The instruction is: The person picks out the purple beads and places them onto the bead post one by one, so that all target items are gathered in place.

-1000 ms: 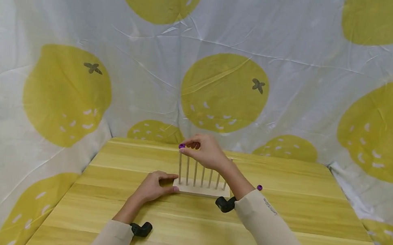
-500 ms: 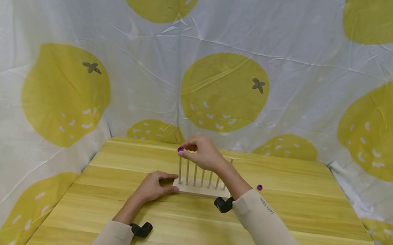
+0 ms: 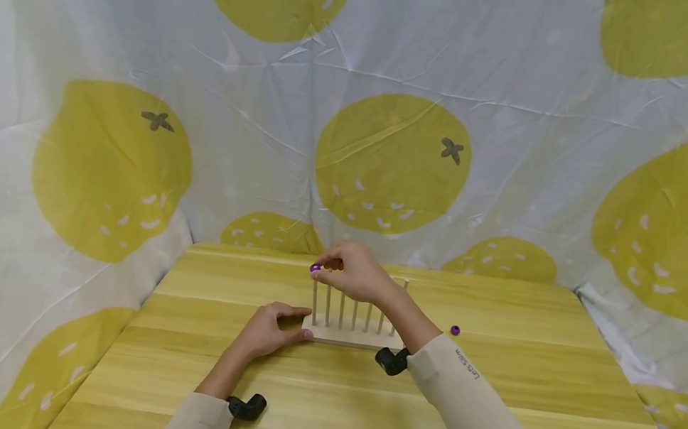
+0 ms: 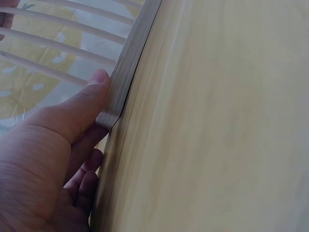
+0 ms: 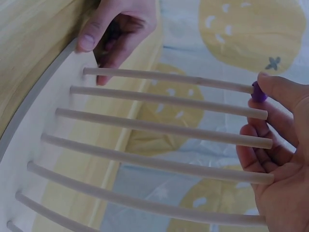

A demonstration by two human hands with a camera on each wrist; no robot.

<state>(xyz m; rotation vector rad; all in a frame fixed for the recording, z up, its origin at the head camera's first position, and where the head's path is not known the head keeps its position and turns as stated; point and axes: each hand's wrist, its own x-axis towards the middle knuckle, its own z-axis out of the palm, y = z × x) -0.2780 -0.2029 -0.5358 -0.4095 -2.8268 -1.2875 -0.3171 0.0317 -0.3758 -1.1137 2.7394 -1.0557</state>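
Note:
A pale wooden peg stand (image 3: 354, 337) with a row of several upright pegs stands on the table. At its left end my left hand (image 3: 270, 331) grips the base, thumb on the near side, as the left wrist view shows on the base edge (image 4: 126, 63). My right hand (image 3: 356, 271) reaches across above the pegs and pinches a purple bead (image 5: 259, 92) between thumb and index finger. That bead sits around the top end of the leftmost peg (image 5: 169, 79). Its other fingers curl loosely near the neighbouring peg tops.
A second purple bead (image 3: 455, 330) lies on the wooden table (image 3: 320, 412) to the right of the stand, beyond the right forearm. Behind the table hangs a pale cloth (image 3: 258, 125) printed with yellow lemons. Each wrist carries a black camera mount (image 3: 247, 407).
My right hand has lowered slightly, and the purple bead has moved down a little at the top of the leftmost peg. My left hand keeps its grip on the base.

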